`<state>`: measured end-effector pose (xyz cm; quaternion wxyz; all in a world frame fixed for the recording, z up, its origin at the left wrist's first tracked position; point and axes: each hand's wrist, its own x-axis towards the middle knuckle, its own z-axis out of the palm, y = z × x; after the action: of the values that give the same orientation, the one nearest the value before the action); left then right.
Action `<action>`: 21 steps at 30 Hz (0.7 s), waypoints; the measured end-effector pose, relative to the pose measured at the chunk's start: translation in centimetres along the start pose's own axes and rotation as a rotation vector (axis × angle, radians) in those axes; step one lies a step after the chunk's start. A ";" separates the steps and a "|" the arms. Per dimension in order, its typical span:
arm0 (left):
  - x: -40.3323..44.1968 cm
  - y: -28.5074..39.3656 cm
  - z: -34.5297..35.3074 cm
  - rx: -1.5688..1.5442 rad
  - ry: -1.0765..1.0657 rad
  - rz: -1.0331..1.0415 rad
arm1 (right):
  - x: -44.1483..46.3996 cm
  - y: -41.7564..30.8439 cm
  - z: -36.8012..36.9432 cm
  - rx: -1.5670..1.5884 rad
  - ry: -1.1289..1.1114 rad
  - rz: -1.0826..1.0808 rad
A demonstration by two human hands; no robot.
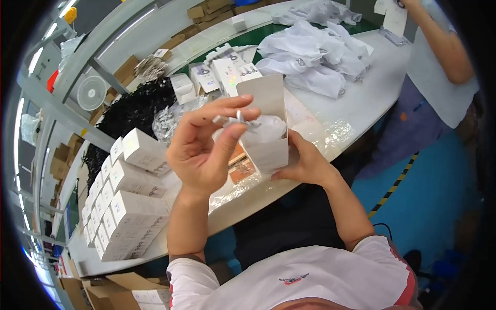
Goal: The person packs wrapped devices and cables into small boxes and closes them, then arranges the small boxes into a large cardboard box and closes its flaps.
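Observation:
My left hand (204,150) is raised with thumb and fingers pinching a small grey part (238,119), whose exact kind I cannot make out. Just behind it stands an open white carton (268,154), its top flap (266,95) folded up. My right hand (310,161) grips this carton from its right side and below. Inside the opening shows a whitish item in clear plastic (268,130). Under the carton, an orange-brown printed piece (242,168) lies on the table, partly covered.
White boxes (137,212) are stacked at the left. Black strips (132,111), clear bags (168,124) and more boxes (225,72) lie behind. White bagged items (315,57) are heaped on the worktable (380,98). Another person (439,67) stands at the far right.

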<state>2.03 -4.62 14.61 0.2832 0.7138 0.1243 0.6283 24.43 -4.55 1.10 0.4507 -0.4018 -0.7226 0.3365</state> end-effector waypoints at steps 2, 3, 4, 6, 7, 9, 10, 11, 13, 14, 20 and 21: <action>-0.3 0.0 0.2 -0.027 -0.044 -0.119 | 0.1 -1.0 -1.3 -0.028 0.210 -0.290; 0.1 -0.7 -0.1 0.068 -0.123 -0.020 | 0.3 -2.5 -2.5 0.001 0.317 -0.425; 0.3 -1.3 -0.4 0.171 -0.194 0.068 | 0.6 -4.2 -3.6 -0.081 0.418 -0.601; 0.1 -1.5 -0.1 0.130 -0.128 0.018 | 1.4 -7.7 -5.0 -0.355 0.427 -0.794; 0.3 -1.7 0.1 0.145 -0.098 0.049 | 2.0 -10.1 -4.4 -0.372 0.423 -0.767; 0.0 -2.0 0.1 0.057 -0.052 0.016 | 2.9 -10.6 -3.4 -0.342 0.326 -0.747; -0.2 -2.3 -0.1 0.047 -0.046 0.010 | 2.9 -9.9 -3.0 -0.280 0.292 -0.727; -0.3 -2.5 -0.3 0.038 -0.038 0.008 | 3.0 -9.6 -3.1 -0.297 0.284 -0.729; -0.7 -2.8 -0.7 -0.004 -0.011 -0.038 | 3.5 -9.4 -3.7 -0.196 0.171 -0.754; -1.0 -2.9 -0.7 -0.033 0.003 -0.098 | 3.6 -9.6 -3.5 -0.206 0.160 -0.752; -1.0 -2.7 -0.4 -0.112 0.044 -0.032 | 4.3 -11.8 -1.7 -0.491 0.427 -0.763; -1.0 -2.6 -0.3 -0.113 0.037 -0.037 | 4.2 -11.5 -1.8 -0.489 0.433 -0.757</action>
<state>2.07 -2.98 12.34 0.3323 0.6824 0.1071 0.6422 21.82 -5.82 13.12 0.5736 -0.2661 -0.7652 -0.1211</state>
